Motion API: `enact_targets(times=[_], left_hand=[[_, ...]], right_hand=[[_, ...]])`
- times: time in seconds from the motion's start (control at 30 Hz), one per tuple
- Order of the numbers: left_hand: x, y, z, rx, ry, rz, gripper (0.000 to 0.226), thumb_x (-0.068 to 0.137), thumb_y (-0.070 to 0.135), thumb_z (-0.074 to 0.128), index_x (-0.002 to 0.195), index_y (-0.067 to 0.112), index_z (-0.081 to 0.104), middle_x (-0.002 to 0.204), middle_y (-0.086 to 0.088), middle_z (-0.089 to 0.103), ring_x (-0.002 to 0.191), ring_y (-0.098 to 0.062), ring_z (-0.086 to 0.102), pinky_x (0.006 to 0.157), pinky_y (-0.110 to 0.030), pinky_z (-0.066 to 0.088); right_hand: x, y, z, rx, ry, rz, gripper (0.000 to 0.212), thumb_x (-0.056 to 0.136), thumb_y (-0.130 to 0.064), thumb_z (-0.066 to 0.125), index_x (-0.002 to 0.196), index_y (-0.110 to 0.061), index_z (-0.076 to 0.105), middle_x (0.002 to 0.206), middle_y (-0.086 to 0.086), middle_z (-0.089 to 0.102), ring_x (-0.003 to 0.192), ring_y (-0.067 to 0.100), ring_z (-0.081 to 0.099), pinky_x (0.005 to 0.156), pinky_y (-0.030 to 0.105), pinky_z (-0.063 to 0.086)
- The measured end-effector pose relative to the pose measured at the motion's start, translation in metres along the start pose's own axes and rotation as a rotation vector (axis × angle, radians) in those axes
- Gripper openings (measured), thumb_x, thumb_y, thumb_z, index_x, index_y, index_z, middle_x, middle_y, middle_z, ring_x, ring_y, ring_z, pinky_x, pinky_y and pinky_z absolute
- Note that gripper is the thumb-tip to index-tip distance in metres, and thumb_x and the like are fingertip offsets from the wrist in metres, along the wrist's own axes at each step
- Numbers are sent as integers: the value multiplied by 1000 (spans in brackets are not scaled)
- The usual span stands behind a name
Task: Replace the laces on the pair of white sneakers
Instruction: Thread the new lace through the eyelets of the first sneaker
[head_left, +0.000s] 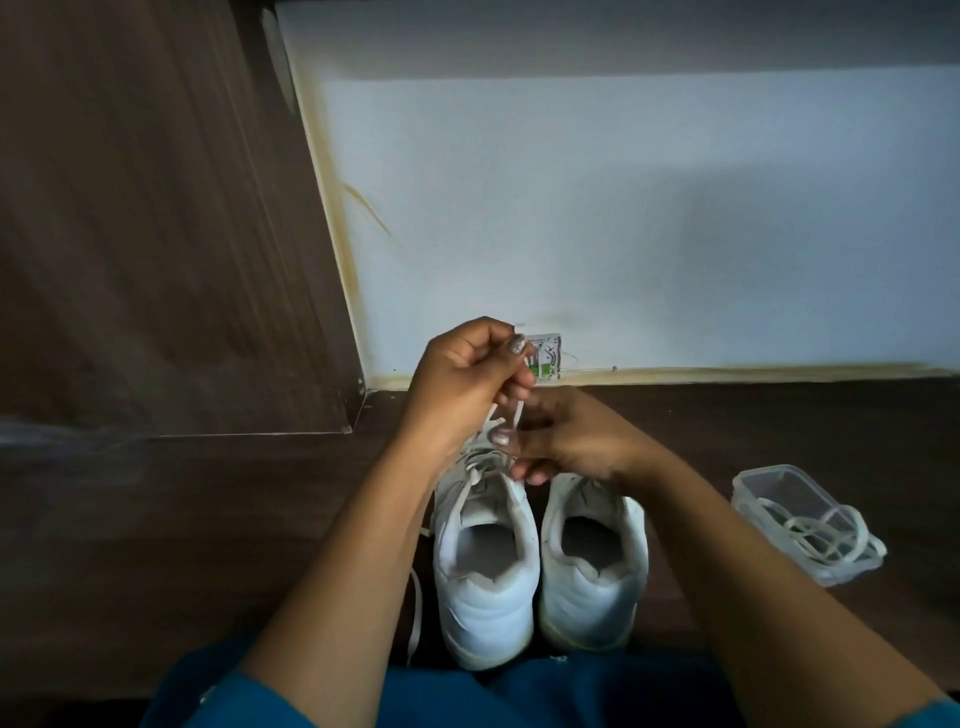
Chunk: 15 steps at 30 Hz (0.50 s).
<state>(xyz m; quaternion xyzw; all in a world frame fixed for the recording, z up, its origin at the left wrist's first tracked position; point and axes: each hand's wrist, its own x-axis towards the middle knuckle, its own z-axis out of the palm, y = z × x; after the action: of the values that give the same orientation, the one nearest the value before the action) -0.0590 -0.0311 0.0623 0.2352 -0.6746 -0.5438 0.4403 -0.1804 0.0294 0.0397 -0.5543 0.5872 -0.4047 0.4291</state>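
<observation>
Fingers (497, 332) of the left hand (465, 379) pinch a white lace (513, 414) raised above the left sneaker (485, 577); the right hand (563, 441) grips the same lace just below. The right sneaker (595, 566) stands touching it on the dark wooden surface (208, 519), heels toward the person. Right of them, a clear plastic container (779, 480) holds spare laces (826, 538). A green-printed card (545, 358) sits against the wall, its writing too small to read.

Pale blue wall (623, 218), dark wood floor (156, 519), brown wooden panel (156, 208)
</observation>
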Motion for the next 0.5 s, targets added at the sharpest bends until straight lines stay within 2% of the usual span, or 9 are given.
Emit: enact_targets(times=[0.07, 0.17, 0.23, 0.33, 0.4, 0.47, 0.5], left_hand=[[-4, 0, 2, -17, -28, -38, 18, 92, 4, 52, 78, 12, 60, 56, 2, 63, 55, -16, 51, 48, -21, 36], [-3, 0, -8, -52, 64, -83, 18, 90, -2, 53, 82, 13, 57, 64, -4, 59, 56, -15, 49, 49, -24, 39], [-2, -7, -24, 255, 64, -157, 15, 86, 7, 62, 82, 20, 53, 73, -2, 55, 65, -15, 52, 59, -28, 42], [-15, -20, -38, 797, -214, -395, 20, 75, 22, 75, 80, 17, 56, 76, -2, 57, 68, -17, 53, 63, -32, 46], [-27, -26, -36, 986, -320, -467, 28, 69, 24, 78, 84, 8, 61, 81, -10, 64, 67, -20, 57, 61, -36, 52], [-35, -33, -33, 1083, -288, -414, 30, 65, 21, 77, 83, 6, 60, 86, -12, 66, 72, -23, 61, 62, -37, 52], [-39, -36, -32, 1112, -242, -362, 26, 64, 19, 75, 79, 7, 58, 85, -12, 66, 74, -23, 62, 61, -36, 50]], right_hand=[[6, 0, 10, 40, 86, -93, 15, 90, -6, 60, 77, -12, 62, 61, -5, 66, 50, 9, 57, 46, 17, 46], [14, -4, 7, 49, 240, -149, 23, 93, -9, 56, 72, -10, 65, 65, 1, 66, 45, 4, 51, 47, 17, 39], [16, -7, 1, 62, 348, -161, 25, 96, -15, 52, 82, -3, 69, 62, 3, 63, 44, 4, 45, 48, 16, 36], [15, -14, -4, 10, 463, -198, 27, 97, -20, 51, 94, 1, 68, 54, -1, 52, 49, 10, 45, 55, 21, 40], [14, -20, -1, 131, 354, -207, 18, 95, -16, 53, 104, -4, 63, 51, -3, 48, 46, 11, 44, 54, 26, 44], [14, -25, 6, 144, 191, -169, 18, 91, -21, 59, 108, -13, 58, 54, -3, 40, 43, 10, 33, 45, 24, 32], [14, -29, 10, 99, 143, -164, 17, 90, -26, 59, 103, -15, 60, 56, -3, 38, 45, 10, 28, 44, 23, 25]])
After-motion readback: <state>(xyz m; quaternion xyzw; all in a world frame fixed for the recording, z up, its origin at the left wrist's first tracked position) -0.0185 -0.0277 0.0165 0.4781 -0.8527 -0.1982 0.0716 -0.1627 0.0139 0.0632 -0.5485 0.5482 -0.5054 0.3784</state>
